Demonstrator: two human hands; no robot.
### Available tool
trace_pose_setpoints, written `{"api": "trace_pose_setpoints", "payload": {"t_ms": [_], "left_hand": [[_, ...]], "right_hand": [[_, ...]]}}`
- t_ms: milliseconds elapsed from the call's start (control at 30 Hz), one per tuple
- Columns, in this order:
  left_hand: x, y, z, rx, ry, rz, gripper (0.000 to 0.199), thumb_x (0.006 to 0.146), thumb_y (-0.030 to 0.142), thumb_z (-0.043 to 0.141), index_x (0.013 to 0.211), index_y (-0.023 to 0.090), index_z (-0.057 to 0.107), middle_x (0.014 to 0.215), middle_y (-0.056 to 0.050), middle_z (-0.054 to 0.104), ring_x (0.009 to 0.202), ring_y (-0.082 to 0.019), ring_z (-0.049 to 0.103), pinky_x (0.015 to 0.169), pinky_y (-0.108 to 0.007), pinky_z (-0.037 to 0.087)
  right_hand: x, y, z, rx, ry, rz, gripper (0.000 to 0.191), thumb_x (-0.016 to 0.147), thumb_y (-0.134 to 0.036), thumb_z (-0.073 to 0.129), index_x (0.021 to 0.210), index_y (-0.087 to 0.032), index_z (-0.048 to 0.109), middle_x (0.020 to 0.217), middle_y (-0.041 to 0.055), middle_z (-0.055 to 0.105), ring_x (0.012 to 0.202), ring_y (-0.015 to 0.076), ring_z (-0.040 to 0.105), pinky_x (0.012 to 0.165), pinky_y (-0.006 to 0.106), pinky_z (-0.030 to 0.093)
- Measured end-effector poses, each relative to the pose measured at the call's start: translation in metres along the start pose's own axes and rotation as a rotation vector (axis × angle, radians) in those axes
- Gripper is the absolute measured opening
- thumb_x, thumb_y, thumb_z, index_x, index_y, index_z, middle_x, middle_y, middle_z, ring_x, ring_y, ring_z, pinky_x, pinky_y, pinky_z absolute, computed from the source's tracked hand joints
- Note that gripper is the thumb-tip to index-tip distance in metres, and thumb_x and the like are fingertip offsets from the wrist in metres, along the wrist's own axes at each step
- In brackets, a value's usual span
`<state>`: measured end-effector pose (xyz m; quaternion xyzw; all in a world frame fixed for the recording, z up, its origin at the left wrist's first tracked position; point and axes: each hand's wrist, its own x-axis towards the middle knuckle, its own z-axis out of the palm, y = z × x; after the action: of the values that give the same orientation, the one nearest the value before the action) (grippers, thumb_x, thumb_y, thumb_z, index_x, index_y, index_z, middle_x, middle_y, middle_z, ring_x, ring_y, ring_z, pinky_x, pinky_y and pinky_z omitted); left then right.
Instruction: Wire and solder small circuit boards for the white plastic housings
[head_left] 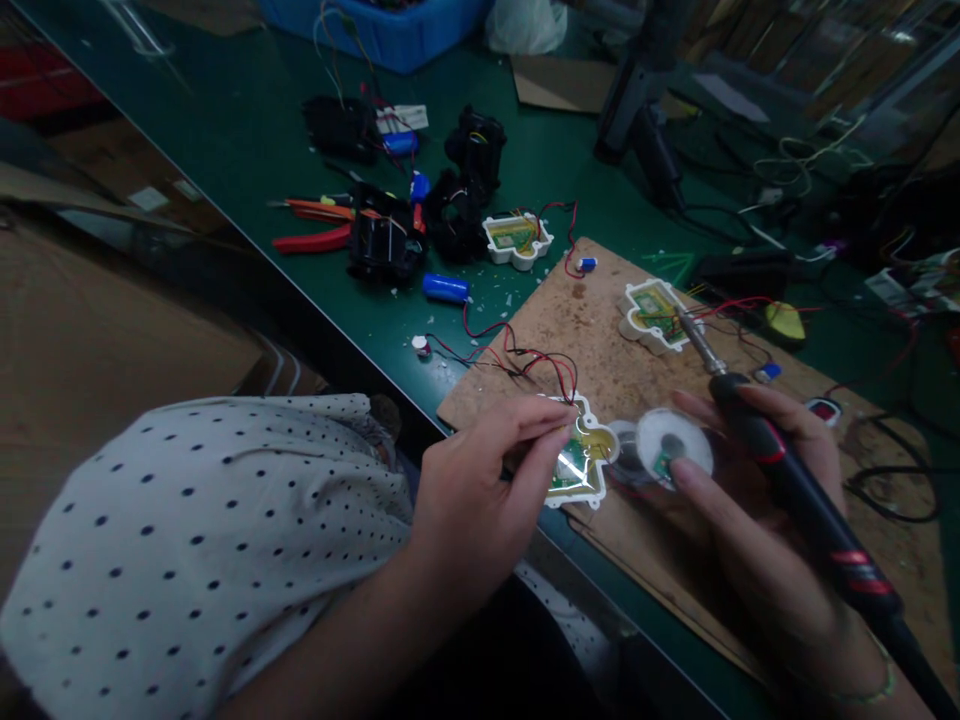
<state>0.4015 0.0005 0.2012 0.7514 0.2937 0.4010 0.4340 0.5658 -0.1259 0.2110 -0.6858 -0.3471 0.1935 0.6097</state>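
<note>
My left hand [487,485] is closed in a pinch over a white cross-shaped casing [596,480] with a green circuit board inside. Red and black wires [525,355] run to its fingertips; what exactly they pinch is hidden. In my right hand [780,540] is a black soldering iron [765,440], its metal tip pointing up and left. The thumb of that hand also presses on a clear spool [675,450], apparently of solder wire. Beyond the iron's tip lies a second white casing [654,312] with a board in it.
A brown board [585,330] lies on the green table [247,130]. Left of it are a blue cylindrical cell [445,288], black housings [386,235], red-handled pliers [311,241] and a third white casing [517,240]. Behind stand a blue bin [405,40] and a dark upright tool [637,110].
</note>
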Motion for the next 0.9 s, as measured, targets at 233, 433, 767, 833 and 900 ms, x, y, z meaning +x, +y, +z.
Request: {"api": "trace_pose_setpoints", "payload": {"t_ms": [233, 433, 767, 833, 900], "left_hand": [[0.003, 0.005, 0.002, -0.086, -0.040, -0.057, 0.014, 0.091, 0.014, 0.067, 0.100, 0.023, 0.074, 0.097, 0.004, 0.078, 0.082, -0.010, 0.073, 0.074, -0.019, 0.060], [0.005, 0.009, 0.002, -0.165, -0.067, -0.114, 0.010, 0.091, 0.017, 0.068, 0.098, 0.023, 0.072, 0.095, 0.007, 0.077, 0.078, -0.006, 0.071, 0.076, -0.016, 0.057], [0.001, 0.012, 0.010, 0.060, -0.259, 0.158, 0.007, 0.094, 0.020, 0.063, 0.099, 0.023, 0.068, 0.093, 0.005, 0.074, 0.087, -0.012, 0.067, 0.081, -0.029, 0.050], [-0.002, 0.012, 0.012, 0.138, -0.257, 0.231, 0.010, 0.094, 0.020, 0.063, 0.102, 0.023, 0.067, 0.094, 0.004, 0.074, 0.087, -0.013, 0.067, 0.081, -0.031, 0.049], [-0.004, 0.013, 0.012, 0.199, -0.249, 0.282, 0.012, 0.093, 0.018, 0.064, 0.103, 0.023, 0.067, 0.095, 0.004, 0.074, 0.088, -0.013, 0.067, 0.083, -0.031, 0.048]], "right_hand": [[0.000, 0.002, -0.001, -0.014, 0.034, 0.005, 0.067, 0.068, -0.015, 0.084, 0.126, -0.033, 0.056, 0.132, 0.0024, 0.062, 0.123, 0.0221, 0.062, 0.105, 0.038, 0.054], [-0.003, 0.001, -0.001, -0.046, 0.045, 0.038, 0.069, 0.069, -0.019, 0.083, 0.129, -0.033, 0.054, 0.129, 0.0049, 0.064, 0.123, 0.0260, 0.061, 0.111, 0.050, 0.047], [-0.001, -0.002, 0.000, -0.016, -0.009, 0.030, 0.062, 0.074, -0.016, 0.080, 0.128, -0.031, 0.054, 0.127, 0.0039, 0.066, 0.123, 0.0197, 0.063, 0.100, 0.029, 0.056], [0.000, -0.002, -0.001, -0.030, -0.014, 0.023, 0.061, 0.075, -0.017, 0.080, 0.129, -0.031, 0.054, 0.128, 0.0046, 0.066, 0.122, 0.0204, 0.064, 0.100, 0.030, 0.057], [0.000, -0.002, -0.001, -0.048, -0.021, 0.007, 0.060, 0.076, -0.018, 0.079, 0.129, -0.031, 0.053, 0.127, 0.0059, 0.068, 0.119, 0.0213, 0.066, 0.099, 0.032, 0.057]]}}
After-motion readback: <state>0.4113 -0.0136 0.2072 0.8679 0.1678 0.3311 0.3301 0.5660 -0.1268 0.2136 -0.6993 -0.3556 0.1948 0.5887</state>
